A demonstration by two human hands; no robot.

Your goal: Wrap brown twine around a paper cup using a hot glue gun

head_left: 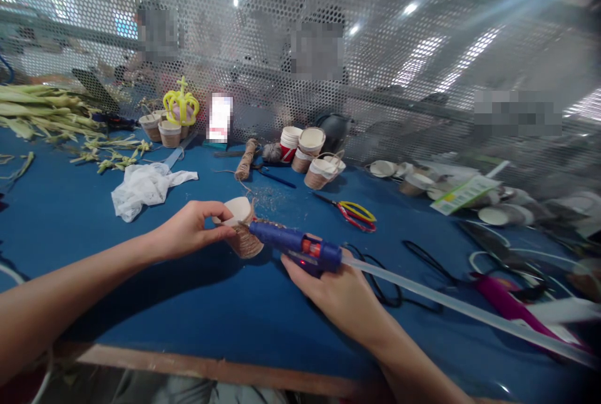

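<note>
My left hand (200,228) pinches the rim of a paper cup (246,242) that is wrapped in brown twine. The cup is tilted over the blue table, its pale rim bare above the twine. In my right hand (335,291) is a blue glue gun (291,241), its nozzle at the cup's wrapped side near the rim. Whether the nozzle touches the cup I cannot tell. A small red light glows on the gun's body, and a long translucent glue stick (436,294) runs out of its back toward the lower right.
Yellow-and-red-handled scissors (354,213) lie beyond the gun. A twine bundle (246,160) and several wrapped cups (322,171) stand toward the mesh screen (263,47). A crumpled white cloth (145,190) lies left, dried husks (42,109) far left. Cables and a magenta tool (509,304) are at right.
</note>
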